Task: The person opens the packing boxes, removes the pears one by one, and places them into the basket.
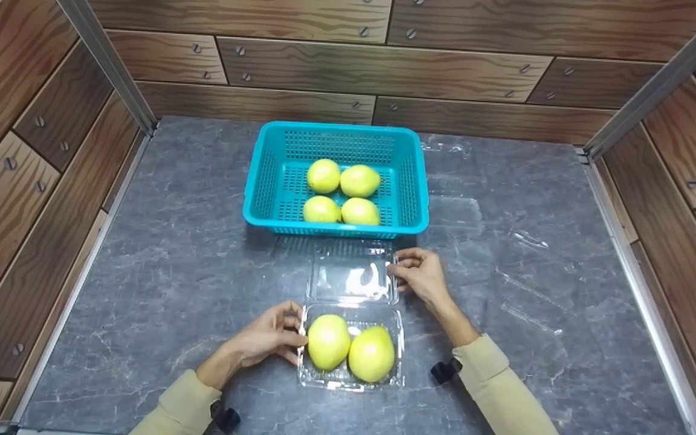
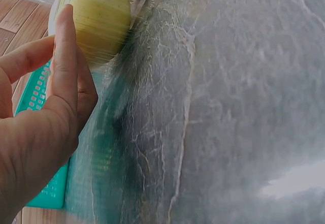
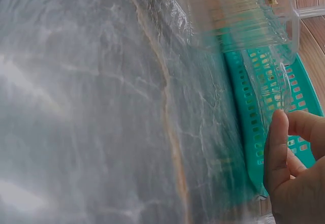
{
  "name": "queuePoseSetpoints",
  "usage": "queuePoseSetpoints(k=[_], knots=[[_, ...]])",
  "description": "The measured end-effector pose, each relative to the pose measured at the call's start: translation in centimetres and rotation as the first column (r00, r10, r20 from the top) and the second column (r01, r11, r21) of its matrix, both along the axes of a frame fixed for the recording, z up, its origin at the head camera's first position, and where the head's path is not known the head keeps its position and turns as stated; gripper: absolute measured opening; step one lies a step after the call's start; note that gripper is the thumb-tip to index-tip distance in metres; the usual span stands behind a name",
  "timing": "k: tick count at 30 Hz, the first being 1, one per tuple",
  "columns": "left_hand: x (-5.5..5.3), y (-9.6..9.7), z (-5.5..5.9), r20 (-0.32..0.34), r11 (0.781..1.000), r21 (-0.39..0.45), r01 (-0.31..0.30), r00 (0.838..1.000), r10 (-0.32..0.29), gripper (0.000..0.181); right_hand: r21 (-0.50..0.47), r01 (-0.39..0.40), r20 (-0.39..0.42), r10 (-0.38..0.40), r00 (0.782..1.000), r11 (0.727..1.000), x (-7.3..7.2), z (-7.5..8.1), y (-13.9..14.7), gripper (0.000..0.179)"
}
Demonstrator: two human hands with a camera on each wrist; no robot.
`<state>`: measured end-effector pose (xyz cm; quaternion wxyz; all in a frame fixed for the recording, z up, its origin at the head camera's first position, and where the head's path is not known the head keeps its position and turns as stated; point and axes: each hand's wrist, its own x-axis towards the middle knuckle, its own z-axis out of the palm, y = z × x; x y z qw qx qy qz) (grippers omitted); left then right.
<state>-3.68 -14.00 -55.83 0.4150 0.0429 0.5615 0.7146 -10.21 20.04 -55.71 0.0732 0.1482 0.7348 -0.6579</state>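
Note:
A clear plastic clamshell container [image 1: 353, 382] lies unfolded in front of the basket, with two yellow-green pears [image 1: 328, 342] side by side in its base. At the base's left edge, my left hand [image 1: 266, 335] pinches the rim between thumb and fingers; the left wrist view shows these fingers [image 2: 65, 56] close against the wall beside a pear [image 2: 99, 21]. My right hand [image 1: 423, 277] pinches the right edge of the raised lid [image 1: 348, 275]. In the right wrist view its thumb and forefinger meet at the lid's edge [image 3: 277, 82].
A teal perforated basket [image 1: 254, 181] holding several pears [image 1: 360, 181] stands just beyond the lid. Other clear plastic pieces [image 1: 457, 211] lie on the grey marbled table [image 1: 161, 266] to the right. Wood-patterned panels [image 1: 378, 66] enclose the back and sides.

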Motion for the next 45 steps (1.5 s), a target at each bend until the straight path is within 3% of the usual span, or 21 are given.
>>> queuePoseSetpoints(k=[15, 28, 36, 45], knots=[[-0.8, 0.4, 0.0, -0.007, 0.999, -0.033, -0.021, 1.0, 0.02, 0.036, -0.02, -0.005, 0.089, 0.007, 0.996, 1.0, -0.7, -1.0, 0.4, 0.044], [-1.5, 0.7, 0.2, -0.017, 0.998, -0.05, -0.031, 0.999, 0.03, 0.036, -0.026, 0.032, 0.084, -0.029, 0.996, 0.999, -1.0, -1.2, 0.3, 0.042], [-1.5, 0.8, 0.3, -0.021, 0.998, -0.057, -0.038, 0.999, 0.037, 0.036, -0.045, 0.054, 0.081, -0.05, 0.995, 0.998, 0.1, -0.7, 0.5, 0.041], [-1.5, 0.8, 0.3, -0.018, 0.999, -0.04, -0.033, 0.999, 0.032, 0.036, -0.098, 0.045, 0.195, -0.026, 0.981, 0.994, 2.4, 0.4, 1.1, 0.048]])
